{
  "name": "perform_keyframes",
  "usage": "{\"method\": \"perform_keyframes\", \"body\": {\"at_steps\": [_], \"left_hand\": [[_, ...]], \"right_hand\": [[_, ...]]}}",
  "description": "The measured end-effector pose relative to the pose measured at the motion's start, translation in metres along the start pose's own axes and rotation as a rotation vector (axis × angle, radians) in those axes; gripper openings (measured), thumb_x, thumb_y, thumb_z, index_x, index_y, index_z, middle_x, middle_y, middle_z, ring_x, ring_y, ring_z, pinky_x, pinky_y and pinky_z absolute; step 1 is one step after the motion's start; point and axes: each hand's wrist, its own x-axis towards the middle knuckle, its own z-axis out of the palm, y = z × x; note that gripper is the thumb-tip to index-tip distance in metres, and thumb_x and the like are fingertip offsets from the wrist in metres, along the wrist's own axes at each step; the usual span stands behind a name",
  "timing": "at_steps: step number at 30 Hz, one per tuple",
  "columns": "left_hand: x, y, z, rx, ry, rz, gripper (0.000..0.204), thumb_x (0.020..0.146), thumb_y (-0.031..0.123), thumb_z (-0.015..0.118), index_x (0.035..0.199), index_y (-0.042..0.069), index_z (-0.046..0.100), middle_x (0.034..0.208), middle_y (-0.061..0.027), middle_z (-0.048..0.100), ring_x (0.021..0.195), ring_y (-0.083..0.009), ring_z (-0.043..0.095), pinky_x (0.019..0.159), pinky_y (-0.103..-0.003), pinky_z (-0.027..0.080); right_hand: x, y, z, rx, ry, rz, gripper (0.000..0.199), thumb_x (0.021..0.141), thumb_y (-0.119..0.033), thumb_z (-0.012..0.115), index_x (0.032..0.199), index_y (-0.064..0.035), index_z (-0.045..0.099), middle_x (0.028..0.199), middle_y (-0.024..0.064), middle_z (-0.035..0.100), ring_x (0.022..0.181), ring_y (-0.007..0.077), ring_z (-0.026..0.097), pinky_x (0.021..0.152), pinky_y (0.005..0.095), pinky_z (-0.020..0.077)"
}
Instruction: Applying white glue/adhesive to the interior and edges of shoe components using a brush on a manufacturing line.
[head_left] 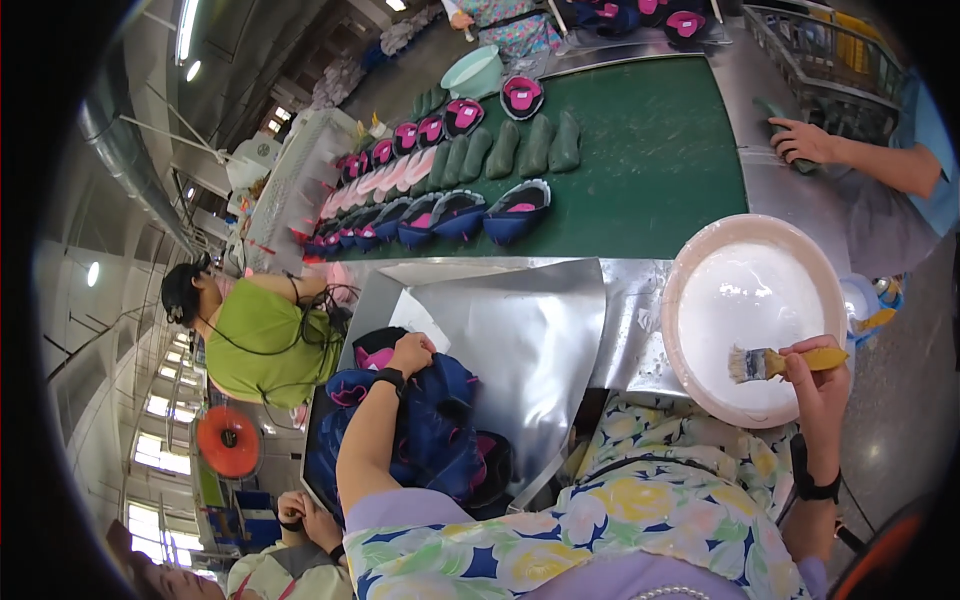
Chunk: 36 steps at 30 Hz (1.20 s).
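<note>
In my right hand (818,385) is a paintbrush (775,363) with a yellow handle and pale bristles. Its head hangs over a round pinkish basin (677,300) of white liquid. My left hand (411,354), fingers curled, is at a navy shoe upper (448,385) on the pile in the metal tray (520,320). Its fingertips are partly hidden. Other navy uppers with pink insides (350,388) lie around that wrist.
Beyond the tray, a green conveyor belt (650,150) carries rows of navy uppers (518,212), pink insoles (405,172) and dark green shoe lasts (535,147). Co-workers stand left (270,340) and right, where one hand (803,142) touches a last. A fan (228,440) stands at left.
</note>
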Motion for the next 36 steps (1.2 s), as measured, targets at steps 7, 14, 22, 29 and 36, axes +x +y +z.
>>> {"method": "perform_keyframes", "body": {"at_steps": [7, 14, 22, 29, 36], "left_hand": [[0.007, 0.179, -0.055, -0.124, 0.168, 0.549, 0.015, 0.073, 0.000, 0.071, 0.087, 0.003, 0.066, 0.072, -0.0012, 0.062, 0.069, -0.0112, 0.060, 0.067, -0.026, 0.050], [0.031, 0.240, -0.036, -1.023, 0.016, 0.590, 0.010, 0.089, 0.012, 0.071, 0.097, 0.006, 0.068, 0.084, 0.0037, 0.065, 0.075, -0.0039, 0.056, 0.069, -0.019, 0.043], [0.028, 0.209, 0.078, -0.043, 0.061, 0.623, 0.036, 0.073, 0.001, 0.070, 0.108, 0.005, 0.063, 0.101, -0.0137, 0.066, 0.099, -0.0276, 0.062, 0.086, -0.037, 0.050], [-0.031, 0.247, 0.071, 0.344, 0.014, 1.112, 0.070, 0.072, 0.002, 0.068, 0.135, 0.026, 0.055, 0.134, -0.0189, 0.049, 0.127, -0.0408, 0.046, 0.107, -0.047, 0.039], [-0.006, 0.253, 0.074, 0.327, 0.063, 1.140, 0.046, 0.076, 0.006, 0.067, 0.120, 0.017, 0.058, 0.125, -0.0151, 0.054, 0.120, -0.0375, 0.053, 0.093, -0.044, 0.050]], "right_hand": [[-0.006, 0.004, -0.002, -0.044, 0.019, -0.020, 0.011, 0.094, -0.008, 0.065, 0.100, 0.0002, 0.060, 0.096, 0.0061, 0.064, 0.087, 0.0105, 0.060, 0.078, 0.0232, 0.0475], [-0.012, 0.002, 0.010, -0.009, 0.010, -0.005, 0.011, 0.093, -0.006, 0.065, 0.099, 0.0001, 0.060, 0.094, 0.0045, 0.063, 0.086, 0.0105, 0.061, 0.078, 0.0230, 0.0475], [-0.010, 0.018, -0.008, -0.048, 0.065, -0.031, 0.010, 0.092, -0.005, 0.066, 0.098, -0.0005, 0.060, 0.092, 0.0037, 0.062, 0.085, 0.0093, 0.060, 0.076, 0.0225, 0.0469], [0.038, 0.015, -0.006, -0.280, 0.085, -0.081, 0.014, 0.090, -0.009, 0.069, 0.096, -0.0007, 0.059, 0.083, 0.0005, 0.060, 0.074, 0.0064, 0.056, 0.066, 0.0220, 0.0455], [0.077, 0.030, 0.056, -0.369, -0.237, -0.242, 0.020, 0.086, -0.014, 0.073, 0.089, 0.0013, 0.060, 0.074, 0.0141, 0.066, 0.065, 0.0234, 0.064, 0.059, 0.0350, 0.0483]]}}
